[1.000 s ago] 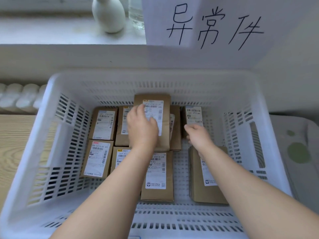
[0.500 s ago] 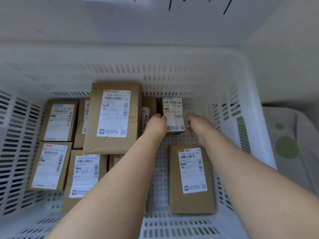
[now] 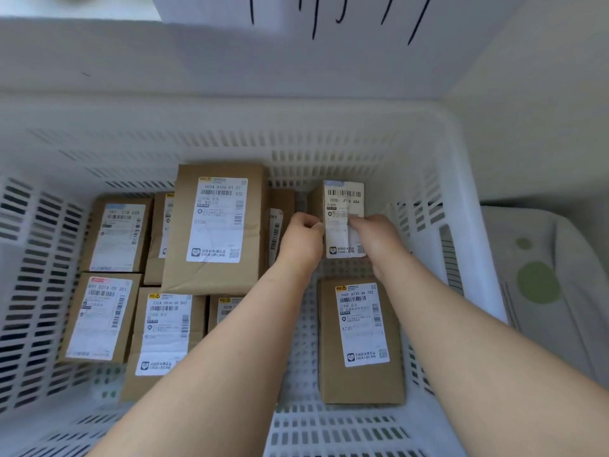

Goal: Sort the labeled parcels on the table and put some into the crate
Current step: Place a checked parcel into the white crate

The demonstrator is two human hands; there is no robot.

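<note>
A white slotted crate [image 3: 438,150] holds several brown parcels with white labels. At the back right stands a small parcel [image 3: 342,201] with a crumpled label. My left hand [image 3: 301,239] grips its left edge and my right hand [image 3: 375,239] pinches its right side over the label. The largest parcel [image 3: 216,225] lies on top of others left of my hands. Another parcel [image 3: 361,341] lies flat on the crate floor under my right forearm.
More parcels [image 3: 102,318] fill the crate's left half in two rows. A white sheet with handwritten characters [image 3: 329,14] stands behind the crate. A white cloth with green dots [image 3: 540,282] lies to the right, outside the crate.
My left hand left the large parcel and went right to the small one. Both hands now hold the small parcel. The view has dropped closer into the crate.
</note>
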